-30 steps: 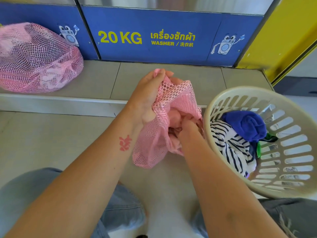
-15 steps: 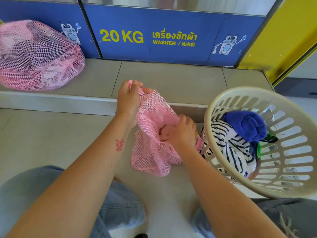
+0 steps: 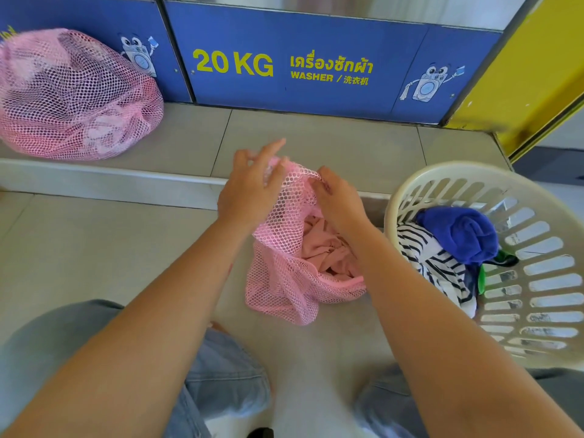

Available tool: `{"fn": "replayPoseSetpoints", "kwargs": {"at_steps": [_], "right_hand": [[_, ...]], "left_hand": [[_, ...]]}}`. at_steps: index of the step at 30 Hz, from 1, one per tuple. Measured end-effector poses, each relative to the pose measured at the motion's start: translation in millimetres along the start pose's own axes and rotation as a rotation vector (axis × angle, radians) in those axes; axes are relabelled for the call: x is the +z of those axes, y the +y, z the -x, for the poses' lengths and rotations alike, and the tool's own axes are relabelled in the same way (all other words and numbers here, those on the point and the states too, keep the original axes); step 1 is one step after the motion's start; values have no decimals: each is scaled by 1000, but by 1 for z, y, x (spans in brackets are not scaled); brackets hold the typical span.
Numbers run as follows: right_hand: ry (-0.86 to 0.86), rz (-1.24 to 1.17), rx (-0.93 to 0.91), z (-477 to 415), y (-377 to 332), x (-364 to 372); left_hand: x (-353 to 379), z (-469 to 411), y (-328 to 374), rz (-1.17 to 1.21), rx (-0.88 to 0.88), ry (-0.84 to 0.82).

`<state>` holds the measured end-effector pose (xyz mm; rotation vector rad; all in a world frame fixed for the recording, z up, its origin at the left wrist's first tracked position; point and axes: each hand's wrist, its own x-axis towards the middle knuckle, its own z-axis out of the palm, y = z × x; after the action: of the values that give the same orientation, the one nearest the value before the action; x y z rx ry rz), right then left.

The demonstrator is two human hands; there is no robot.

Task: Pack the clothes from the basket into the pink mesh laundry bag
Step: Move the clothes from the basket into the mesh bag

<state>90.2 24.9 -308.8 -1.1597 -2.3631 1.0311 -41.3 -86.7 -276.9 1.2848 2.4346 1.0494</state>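
Observation:
A pink mesh laundry bag (image 3: 284,279) sits on the grey floor between my arms, its mouth gaping toward me. A pink garment (image 3: 325,251) lies bunched inside it. My left hand (image 3: 249,191) pinches the bag's top rim, with two fingers lifted. My right hand (image 3: 338,200) grips the same rim just to the right. A cream slotted basket (image 3: 543,279) stands at the right. It holds a striped black-and-white garment (image 3: 433,263), a rolled blue cloth (image 3: 458,232) and something green (image 3: 483,273).
A second, full pink mesh bag (image 3: 72,96) rests on a raised tiled step (image 3: 316,143) at the back left, against blue washer panels (image 3: 300,58). My knees in light jeans (image 3: 221,380) are at the bottom. A yellow frame (image 3: 521,83) stands at the right.
My right hand came out of the bag and rose to the rim beside my left hand. The pink garment now lies loose inside, and the bag's mouth has opened toward me.

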Motion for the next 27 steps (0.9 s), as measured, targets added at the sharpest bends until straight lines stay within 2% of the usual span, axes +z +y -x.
{"fn": "replayPoseSetpoints", "kwargs": {"at_steps": [3, 7, 11, 19, 22, 27], "right_hand": [[-49, 26, -37, -5, 0, -4], [-131, 29, -30, -11, -1, -13], [-161, 51, -71, -11, 0, -21], [-194, 49, -66, -5, 6, -19], [-134, 10, -59, 0, 10, -23], [80, -122, 35, 9, 27, -50]], "left_hand": [[13, 2, -1, -143, 46, -137], [23, 0, -3, -14, 71, -239], [26, 1, -6, 85, 70, -206], [30, 2, -3, 323, -92, -124], [28, 3, 1, 350, -120, -82], [27, 0, 14, 400, -182, -44]]}}
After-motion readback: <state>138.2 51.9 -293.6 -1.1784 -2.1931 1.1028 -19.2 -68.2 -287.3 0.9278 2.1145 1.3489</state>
